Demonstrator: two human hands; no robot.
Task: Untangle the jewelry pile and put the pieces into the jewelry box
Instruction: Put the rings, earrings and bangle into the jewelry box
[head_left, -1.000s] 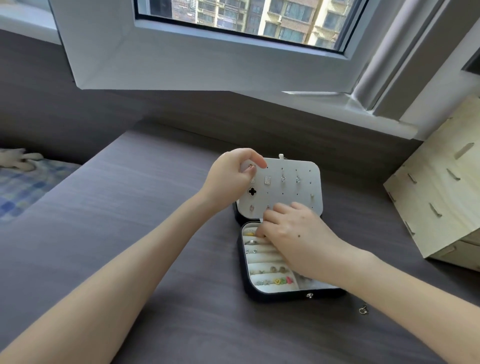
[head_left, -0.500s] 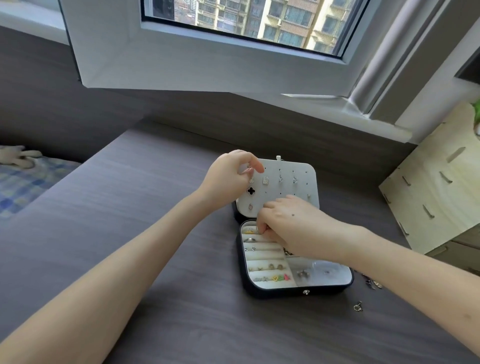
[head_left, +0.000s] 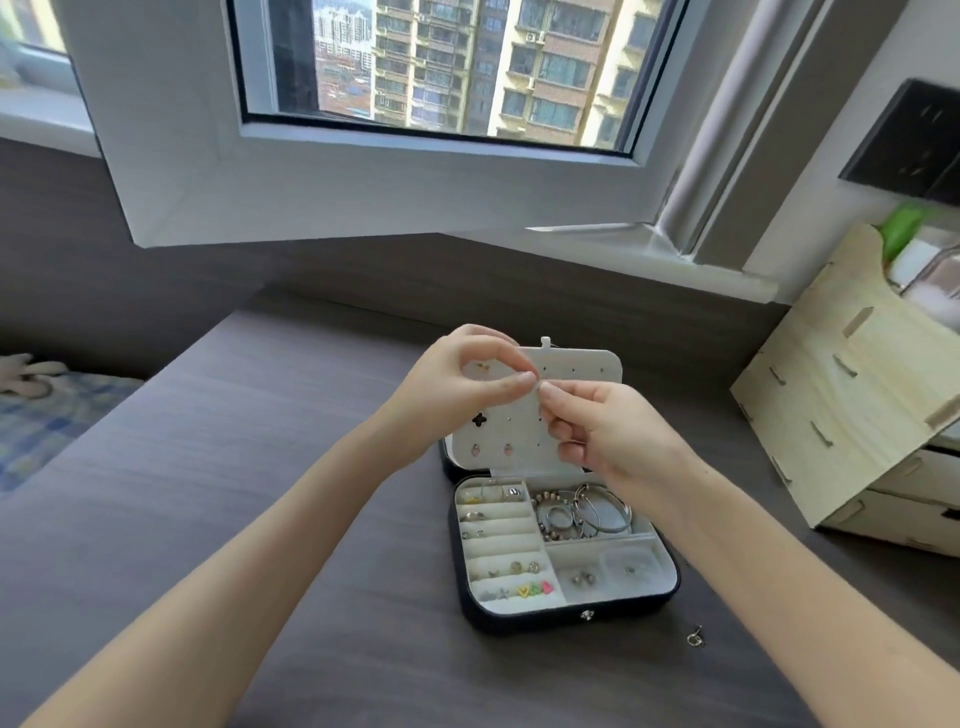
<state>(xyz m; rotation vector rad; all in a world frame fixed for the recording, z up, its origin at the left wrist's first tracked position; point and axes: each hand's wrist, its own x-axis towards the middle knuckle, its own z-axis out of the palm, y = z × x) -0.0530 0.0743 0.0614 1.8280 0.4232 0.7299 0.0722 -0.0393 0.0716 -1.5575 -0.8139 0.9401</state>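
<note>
A dark jewelry box (head_left: 524, 621) lies open on the grey desk, with a white lining and several compartments. Its raised white earring panel (head_left: 582, 374) carries a black clover stud (head_left: 479, 419) and two pink studs. Silver bangles and a bead bracelet (head_left: 582, 512) fill the back right compartment; rings and coloured studs sit in the left rolls. My left hand (head_left: 462, 387) and my right hand (head_left: 597, 431) meet fingertip to fingertip in front of the panel, both pinching something too small to make out. One small loose earring (head_left: 695, 638) lies on the desk right of the box.
A pale wooden drawer organiser (head_left: 852, 415) stands at the right, close to the box. Behind the desk (head_left: 218, 467) runs a dark wall strip and a white window sill (head_left: 649, 260). A bed with a checked cover (head_left: 36, 421) is at the far left.
My right hand rose out of the box's tray to meet my left hand before the panel. The bangle compartment is uncovered now. The view tilted up and shifted.
</note>
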